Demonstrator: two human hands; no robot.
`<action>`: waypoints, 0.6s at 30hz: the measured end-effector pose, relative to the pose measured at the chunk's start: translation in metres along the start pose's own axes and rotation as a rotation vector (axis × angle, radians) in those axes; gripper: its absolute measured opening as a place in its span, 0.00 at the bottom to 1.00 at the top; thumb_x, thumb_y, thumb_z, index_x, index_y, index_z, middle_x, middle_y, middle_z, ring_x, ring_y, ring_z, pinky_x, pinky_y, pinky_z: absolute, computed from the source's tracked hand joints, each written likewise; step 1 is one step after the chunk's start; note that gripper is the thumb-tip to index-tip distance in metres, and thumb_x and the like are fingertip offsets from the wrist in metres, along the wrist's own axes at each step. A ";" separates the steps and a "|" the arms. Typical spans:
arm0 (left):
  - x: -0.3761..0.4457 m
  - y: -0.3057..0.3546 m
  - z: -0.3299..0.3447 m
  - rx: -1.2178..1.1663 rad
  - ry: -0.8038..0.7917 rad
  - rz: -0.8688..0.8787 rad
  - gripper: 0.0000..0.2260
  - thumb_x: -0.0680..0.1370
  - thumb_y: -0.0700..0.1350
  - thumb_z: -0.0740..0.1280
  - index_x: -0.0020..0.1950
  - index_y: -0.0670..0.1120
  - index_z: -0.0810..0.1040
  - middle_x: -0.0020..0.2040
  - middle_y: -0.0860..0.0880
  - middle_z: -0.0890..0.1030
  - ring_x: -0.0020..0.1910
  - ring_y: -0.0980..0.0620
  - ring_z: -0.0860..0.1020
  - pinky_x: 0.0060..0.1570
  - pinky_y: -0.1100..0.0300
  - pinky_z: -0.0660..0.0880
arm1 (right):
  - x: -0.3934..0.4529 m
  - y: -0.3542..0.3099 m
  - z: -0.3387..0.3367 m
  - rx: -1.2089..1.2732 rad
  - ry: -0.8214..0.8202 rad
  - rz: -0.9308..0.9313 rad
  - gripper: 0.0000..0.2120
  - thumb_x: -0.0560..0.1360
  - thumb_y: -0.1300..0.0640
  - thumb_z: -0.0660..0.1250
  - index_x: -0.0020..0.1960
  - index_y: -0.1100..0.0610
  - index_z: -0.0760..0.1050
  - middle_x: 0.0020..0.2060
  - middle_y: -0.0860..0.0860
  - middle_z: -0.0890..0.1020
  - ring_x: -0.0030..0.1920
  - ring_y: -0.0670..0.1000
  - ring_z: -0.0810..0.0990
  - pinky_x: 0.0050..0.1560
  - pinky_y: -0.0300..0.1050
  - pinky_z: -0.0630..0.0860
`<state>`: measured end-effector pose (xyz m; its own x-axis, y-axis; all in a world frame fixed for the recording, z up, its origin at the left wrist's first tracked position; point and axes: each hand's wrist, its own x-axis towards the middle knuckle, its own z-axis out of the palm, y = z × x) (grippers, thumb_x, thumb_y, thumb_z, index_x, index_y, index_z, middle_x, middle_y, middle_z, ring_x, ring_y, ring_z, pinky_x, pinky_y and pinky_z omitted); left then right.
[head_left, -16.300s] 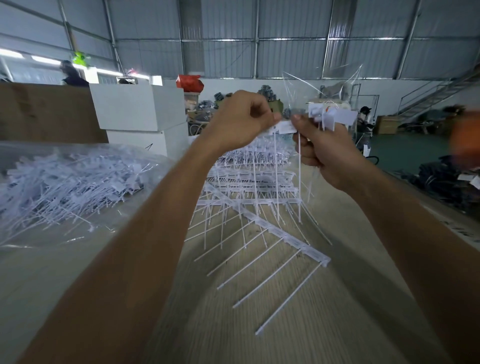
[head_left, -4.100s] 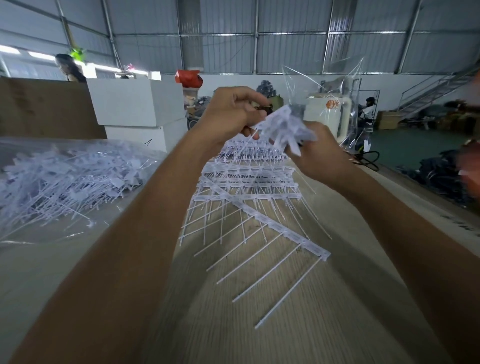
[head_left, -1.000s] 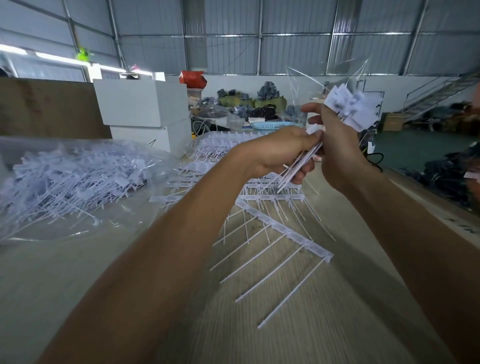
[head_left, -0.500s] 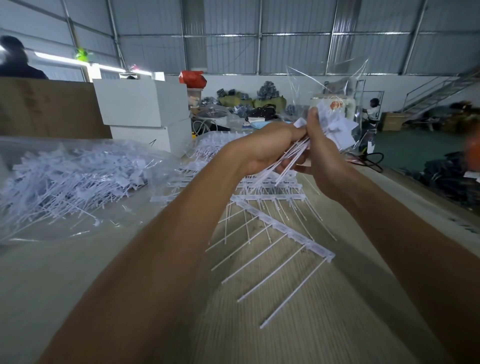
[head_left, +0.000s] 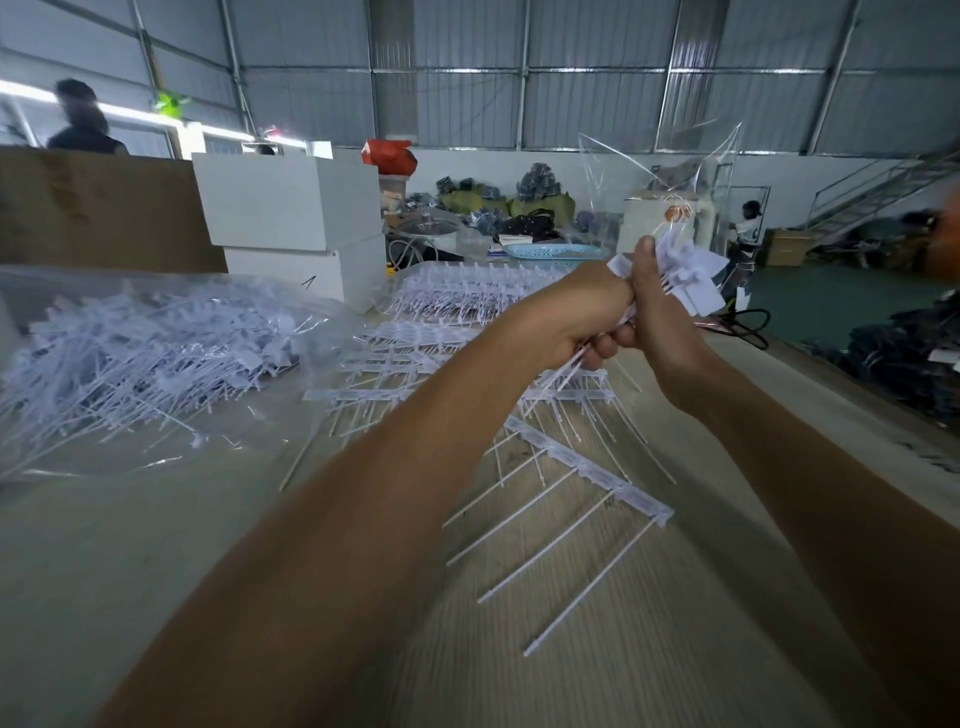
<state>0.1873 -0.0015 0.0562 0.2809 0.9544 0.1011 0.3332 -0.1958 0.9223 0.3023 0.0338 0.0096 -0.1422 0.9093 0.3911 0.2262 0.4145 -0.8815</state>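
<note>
Under metal roof (head_left: 467, 41), wd bench (head_left: 104, 545) holds tie strips (head_left: 589, 470)

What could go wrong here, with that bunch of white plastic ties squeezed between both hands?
1. The bundle of ties is held only by the left hand round its thin stems and the right hand near the flags. A loose grip could let some slip and scatter on the table.
2. The comb-like strip lies on the table just below the hands. Lowering them might snag or bend its prongs.
</note>
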 end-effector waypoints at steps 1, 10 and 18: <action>0.001 0.000 0.000 0.029 0.028 -0.003 0.11 0.84 0.44 0.53 0.46 0.43 0.71 0.29 0.47 0.69 0.22 0.54 0.62 0.25 0.65 0.58 | 0.000 -0.001 0.001 0.014 -0.010 -0.007 0.37 0.79 0.28 0.41 0.36 0.47 0.81 0.29 0.50 0.81 0.34 0.44 0.80 0.59 0.52 0.74; -0.005 0.008 -0.029 0.224 0.268 0.164 0.14 0.86 0.51 0.53 0.45 0.49 0.72 0.32 0.50 0.74 0.22 0.58 0.69 0.23 0.67 0.64 | 0.001 -0.009 0.009 0.225 -0.133 0.014 0.38 0.71 0.24 0.51 0.66 0.50 0.75 0.53 0.58 0.84 0.49 0.54 0.84 0.54 0.53 0.81; -0.035 -0.044 -0.071 0.435 0.375 0.094 0.15 0.85 0.54 0.57 0.47 0.47 0.76 0.39 0.50 0.76 0.35 0.52 0.74 0.34 0.58 0.67 | 0.000 -0.006 0.028 0.303 -0.166 0.017 0.24 0.77 0.40 0.68 0.68 0.51 0.72 0.54 0.52 0.84 0.54 0.58 0.85 0.55 0.53 0.82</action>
<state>0.0986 -0.0106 0.0383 0.0151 0.9276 0.3733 0.6836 -0.2820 0.6731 0.2737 0.0306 0.0079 -0.3016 0.8871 0.3494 -0.0632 0.3471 -0.9357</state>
